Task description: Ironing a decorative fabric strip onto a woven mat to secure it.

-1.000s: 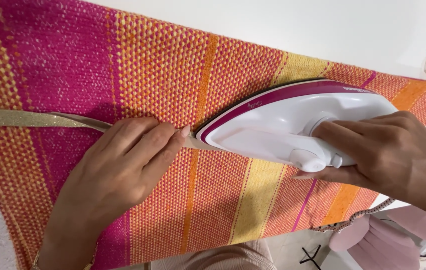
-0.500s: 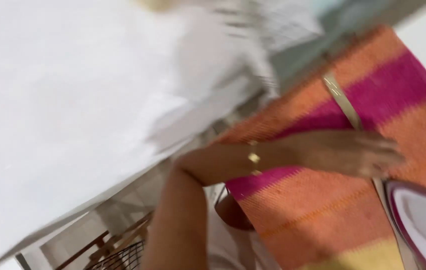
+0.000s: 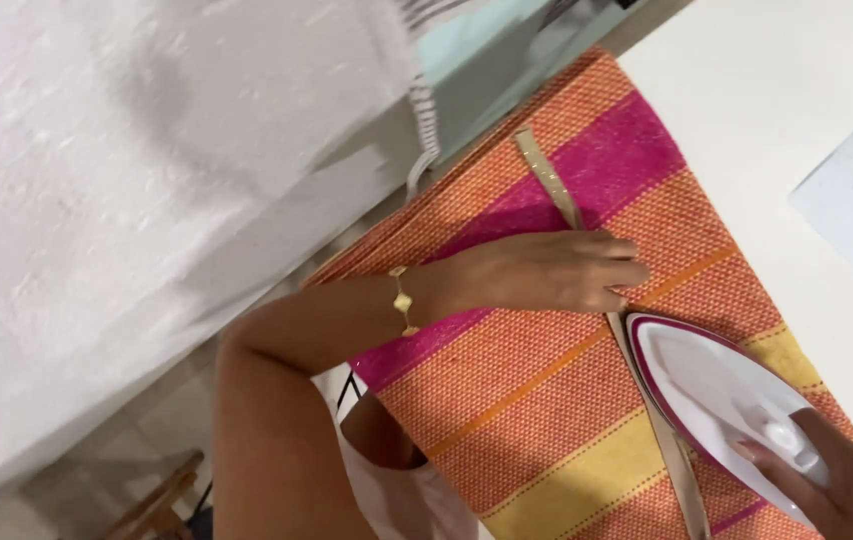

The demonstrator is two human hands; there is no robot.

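I've got the L hand (image 3: 546, 272) flat on the striped woven cloth (image 3: 536, 400), fingers together and stretched out, pressing down over the beige strap (image 3: 550, 185) that runs diagonally across the fabric; it pins rather than pinches. R hand (image 3: 846, 485) sits at the bottom right corner of the view, fingers curled round the handle of the white and magenta iron (image 3: 721, 400), closed on it. Iron rests soleplate-down on the cloth w/ its tip just beside the L fingertips, over the strap line. Cloth lies on a white table (image 3: 796, 90), its left edge hanging over the table's near edge. Risk as I judge it: iron nose is v. close to those fingertips, so a push fwd could burn them; the strap could also scorch or slip off line if the L hand lifts. L wrist is bent, forearm coming in from bottom left, gold bracelet (image 3: 402, 300) on it.
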